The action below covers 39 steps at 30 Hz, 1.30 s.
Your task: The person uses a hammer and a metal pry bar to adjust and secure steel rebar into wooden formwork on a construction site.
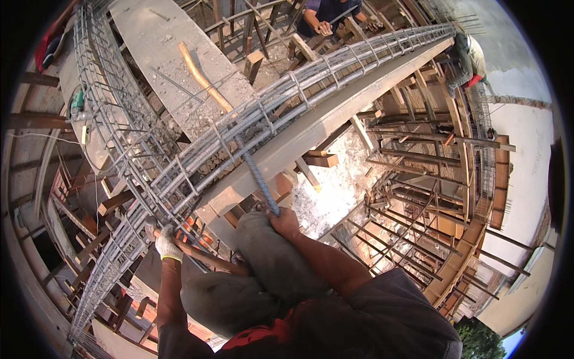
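Note:
My left hand, in a white knit glove, is closed round the wooden handle of a hammer, close to its head. The hammer's head rests by the joint of the steel rebar cages, and its handle slants toward my knees. My bare right hand is wrapped round the near end of a blue-grey, spirally ribbed rod beside my knee. That rod runs up under the cage. Beyond the cage a crooked wooden stick lies in line with it; whether the two are joined is hidden.
A concrete-dusted board with rubble lies ahead. A wooden form edge follows the cage, dropping off to a deep opening with timber props. A green power tool sits at left. Co-workers stand ahead and far right.

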{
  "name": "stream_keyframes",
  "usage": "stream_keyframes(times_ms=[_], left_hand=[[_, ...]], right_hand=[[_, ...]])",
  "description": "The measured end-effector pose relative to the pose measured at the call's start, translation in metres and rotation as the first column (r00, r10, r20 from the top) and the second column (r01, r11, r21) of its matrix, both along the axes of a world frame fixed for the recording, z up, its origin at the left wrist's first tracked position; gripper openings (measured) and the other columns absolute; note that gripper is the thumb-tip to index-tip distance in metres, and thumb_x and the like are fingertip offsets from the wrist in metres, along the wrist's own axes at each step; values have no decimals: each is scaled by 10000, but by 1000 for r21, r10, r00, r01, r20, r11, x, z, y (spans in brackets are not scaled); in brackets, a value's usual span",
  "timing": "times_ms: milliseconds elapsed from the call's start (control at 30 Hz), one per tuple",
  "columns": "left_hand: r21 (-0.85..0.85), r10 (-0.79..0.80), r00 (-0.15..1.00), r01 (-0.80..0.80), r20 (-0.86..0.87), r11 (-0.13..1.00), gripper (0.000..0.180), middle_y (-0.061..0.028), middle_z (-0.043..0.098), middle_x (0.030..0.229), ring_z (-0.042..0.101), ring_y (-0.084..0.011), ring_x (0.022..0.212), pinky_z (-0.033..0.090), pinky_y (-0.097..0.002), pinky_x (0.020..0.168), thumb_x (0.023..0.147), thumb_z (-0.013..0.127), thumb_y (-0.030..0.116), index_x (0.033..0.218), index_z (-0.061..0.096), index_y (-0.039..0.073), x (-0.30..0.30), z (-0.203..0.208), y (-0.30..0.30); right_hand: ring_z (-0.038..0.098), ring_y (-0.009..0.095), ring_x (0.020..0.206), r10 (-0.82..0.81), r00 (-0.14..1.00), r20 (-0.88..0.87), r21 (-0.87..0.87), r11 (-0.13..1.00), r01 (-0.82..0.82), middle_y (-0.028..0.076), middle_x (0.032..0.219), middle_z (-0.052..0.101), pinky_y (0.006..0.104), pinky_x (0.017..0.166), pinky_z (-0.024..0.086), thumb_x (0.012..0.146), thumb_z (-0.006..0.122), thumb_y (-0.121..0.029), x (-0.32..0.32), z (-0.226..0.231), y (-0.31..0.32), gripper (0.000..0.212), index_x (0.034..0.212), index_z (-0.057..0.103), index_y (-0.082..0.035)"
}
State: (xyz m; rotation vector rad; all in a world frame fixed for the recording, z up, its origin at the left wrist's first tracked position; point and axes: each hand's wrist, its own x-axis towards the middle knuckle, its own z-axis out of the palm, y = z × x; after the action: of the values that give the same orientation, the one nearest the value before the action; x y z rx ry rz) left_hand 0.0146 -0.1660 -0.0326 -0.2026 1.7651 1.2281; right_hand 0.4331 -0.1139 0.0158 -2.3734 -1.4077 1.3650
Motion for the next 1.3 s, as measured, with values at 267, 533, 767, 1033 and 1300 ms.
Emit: stream_keyframes(times_ms=[267, 533, 767, 1033, 1300], left_hand=[[48, -121, 979, 131, -162, 990, 162, -74, 602, 721, 565, -179, 612, 488, -323, 559, 730, 737, 109, 767, 619, 3, 16, 24, 23], [81, -55, 988, 67, -145, 994, 105, -66, 643, 755, 575, -182, 647, 456, -326, 597, 777, 695, 120, 786, 697, 15, 28, 37, 26], [199, -33, 972, 81, -233, 977, 164, -80, 682, 864, 631, -203, 807, 501, -332, 759, 859, 638, 158, 865, 702, 7, 3, 21, 18], [285, 72, 995, -48, -74, 957, 75, -62, 652, 794, 619, -188, 762, 494, -286, 731, 838, 645, 105, 845, 672, 36, 13, 40, 0], [351, 76, 997, -66, -13, 934, 90, -80, 693, 832, 662, -210, 745, 563, -329, 727, 802, 669, 57, 887, 677, 25, -23, 70, -109]], right_hand=[[692, 323, 735, 20, 1000, -13, -10, 1000, -20, 215, 740, 683, 428, 700, 508, 862, 670, -400, 14, -42, -8, 439, 869, 696, 38], [654, 449, 897, 141, 966, -218, 84, 989, -126, 244, 943, 687, 483, 783, 507, 826, 701, -421, 30, -87, 2, 530, 1225, 609, -85], [659, 280, 745, 351, 918, -183, 291, 911, -291, 191, 797, 672, 391, 705, 508, 871, 684, -496, 29, -104, -3, 550, 910, 661, 52], [587, 276, 661, 352, 903, -245, 555, 815, -168, 120, 737, 613, 370, 659, 495, 846, 757, -381, 72, -33, 47, 478, 1005, 568, 28], [411, 401, 1291, 525, 509, 682, 405, 307, -861, 199, 1356, 445, 595, 1038, 362, 711, 834, -415, 137, 2, 175, 861, 1383, 420, -70]])
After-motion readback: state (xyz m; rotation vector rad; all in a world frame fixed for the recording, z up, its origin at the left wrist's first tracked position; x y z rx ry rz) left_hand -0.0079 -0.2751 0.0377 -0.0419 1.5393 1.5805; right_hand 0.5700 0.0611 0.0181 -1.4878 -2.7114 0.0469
